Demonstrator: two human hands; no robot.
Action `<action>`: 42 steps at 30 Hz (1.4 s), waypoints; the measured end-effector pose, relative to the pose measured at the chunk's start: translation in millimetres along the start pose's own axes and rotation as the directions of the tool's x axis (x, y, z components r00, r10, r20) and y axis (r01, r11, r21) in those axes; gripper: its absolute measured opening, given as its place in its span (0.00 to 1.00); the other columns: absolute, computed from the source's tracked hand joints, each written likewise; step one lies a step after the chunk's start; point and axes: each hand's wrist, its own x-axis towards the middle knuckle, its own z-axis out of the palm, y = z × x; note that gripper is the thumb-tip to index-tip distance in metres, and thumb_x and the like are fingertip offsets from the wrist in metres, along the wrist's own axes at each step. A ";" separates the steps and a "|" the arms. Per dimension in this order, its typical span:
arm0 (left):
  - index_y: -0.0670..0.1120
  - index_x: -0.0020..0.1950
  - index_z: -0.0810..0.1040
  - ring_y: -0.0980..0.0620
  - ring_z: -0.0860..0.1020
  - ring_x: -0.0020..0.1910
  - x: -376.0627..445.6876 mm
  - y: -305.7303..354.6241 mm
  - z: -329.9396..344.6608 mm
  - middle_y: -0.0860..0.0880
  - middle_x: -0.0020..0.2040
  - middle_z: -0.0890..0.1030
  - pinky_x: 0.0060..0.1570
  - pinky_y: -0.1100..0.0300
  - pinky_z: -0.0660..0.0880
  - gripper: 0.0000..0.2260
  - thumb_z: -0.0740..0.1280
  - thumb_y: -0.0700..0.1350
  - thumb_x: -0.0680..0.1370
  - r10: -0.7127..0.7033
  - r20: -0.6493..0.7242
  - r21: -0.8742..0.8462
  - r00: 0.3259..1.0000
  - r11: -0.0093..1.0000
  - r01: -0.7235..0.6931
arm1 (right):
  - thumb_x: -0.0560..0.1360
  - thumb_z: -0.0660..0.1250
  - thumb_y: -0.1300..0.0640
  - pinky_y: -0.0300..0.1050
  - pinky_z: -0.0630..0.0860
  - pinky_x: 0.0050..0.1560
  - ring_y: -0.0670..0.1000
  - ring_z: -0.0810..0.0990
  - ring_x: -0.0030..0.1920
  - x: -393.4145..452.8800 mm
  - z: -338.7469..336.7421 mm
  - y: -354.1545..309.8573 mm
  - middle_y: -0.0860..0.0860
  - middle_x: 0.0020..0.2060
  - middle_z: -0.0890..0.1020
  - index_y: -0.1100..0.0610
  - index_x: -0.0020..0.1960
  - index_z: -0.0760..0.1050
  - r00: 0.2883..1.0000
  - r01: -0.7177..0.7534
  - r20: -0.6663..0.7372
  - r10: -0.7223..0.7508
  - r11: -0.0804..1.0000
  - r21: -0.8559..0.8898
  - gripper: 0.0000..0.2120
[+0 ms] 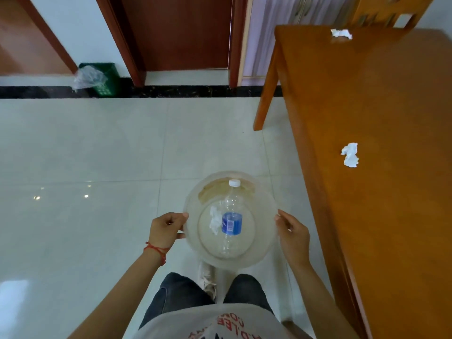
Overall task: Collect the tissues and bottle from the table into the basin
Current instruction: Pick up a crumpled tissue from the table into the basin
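I hold a clear round basin [265, 206] above the floor, in front of my legs. My left hand [166, 228] grips its left rim and my right hand [292, 233] grips its right rim. Inside lies a clear plastic bottle [231, 221] with a white cap and blue label, cap pointing away from me. A crumpled white tissue [215, 220] lies beside it on its left. On the wooden table [379, 99] to my right lie two more crumpled tissues: one near the left edge [350, 155], one at the far end [341, 33].
The floor is glossy white tile. A green bin [105, 79] with a clear plastic bag stands against the far wall by a dark wooden door [181, 33]. The table's leg [265, 99] stands ahead on the right.
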 end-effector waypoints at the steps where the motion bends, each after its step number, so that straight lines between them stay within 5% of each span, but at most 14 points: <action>1: 0.39 0.37 0.78 0.47 0.77 0.35 12.7 8.1 0.9 0.43 0.35 0.79 0.26 0.68 0.77 0.07 0.66 0.40 0.74 0.006 0.009 0.009 1.000 1.000 -0.006 | 0.75 0.64 0.58 0.47 0.75 0.59 0.52 0.79 0.53 8.6 4.7 -5.2 0.56 0.54 0.82 0.60 0.59 0.76 1.000 -0.003 -0.004 0.003 1.000 0.000 0.14; 16: 0.40 0.37 0.78 0.47 0.77 0.35 177.5 103.3 63.0 0.43 0.36 0.79 0.26 0.67 0.77 0.07 0.67 0.40 0.74 -0.005 0.100 0.075 0.995 0.997 -0.003 | 0.75 0.65 0.60 0.42 0.74 0.54 0.52 0.80 0.50 160.1 37.1 -51.1 0.56 0.51 0.82 0.62 0.58 0.77 0.992 -0.059 -0.112 0.062 0.998 0.024 0.13; 22: 0.42 0.37 0.79 0.47 0.78 0.36 222.6 136.5 90.8 0.44 0.37 0.79 0.28 0.67 0.79 0.06 0.67 0.41 0.74 0.005 0.161 0.141 0.987 0.990 -0.028 | 0.75 0.64 0.59 0.39 0.76 0.45 0.47 0.79 0.39 199.3 35.6 -61.4 0.52 0.40 0.82 0.61 0.50 0.79 0.984 -0.087 -0.153 0.090 0.996 0.028 0.08; 24: 0.42 0.38 0.79 0.48 0.78 0.36 234.6 145.0 101.3 0.44 0.37 0.79 0.27 0.67 0.78 0.06 0.67 0.41 0.74 0.006 0.197 0.161 0.980 0.986 -0.039 | 0.75 0.64 0.59 0.33 0.77 0.44 0.50 0.80 0.41 205.4 34.2 -62.8 0.53 0.40 0.83 0.59 0.49 0.80 0.975 -0.105 -0.191 0.112 0.993 0.045 0.07; 28: 0.43 0.37 0.79 0.47 0.78 0.36 258.8 160.6 123.9 0.44 0.36 0.79 0.27 0.66 0.79 0.06 0.67 0.40 0.74 -0.013 0.297 0.209 0.955 0.977 -0.052 | 0.76 0.63 0.58 0.41 0.77 0.51 0.49 0.80 0.47 210.1 31.8 -65.8 0.51 0.46 0.83 0.57 0.54 0.79 0.946 -0.171 -0.260 0.194 0.979 0.107 0.09; 42: 0.43 0.36 0.77 0.47 0.77 0.36 328.5 210.5 200.8 0.43 0.36 0.79 0.26 0.67 0.77 0.07 0.66 0.39 0.74 -0.127 0.661 0.408 0.739 0.888 -0.212 | 0.76 0.62 0.59 0.40 0.71 0.53 0.48 0.77 0.49 196.7 62.0 -72.1 0.52 0.54 0.81 0.59 0.58 0.77 0.641 -0.362 -0.594 0.486 0.874 0.324 0.12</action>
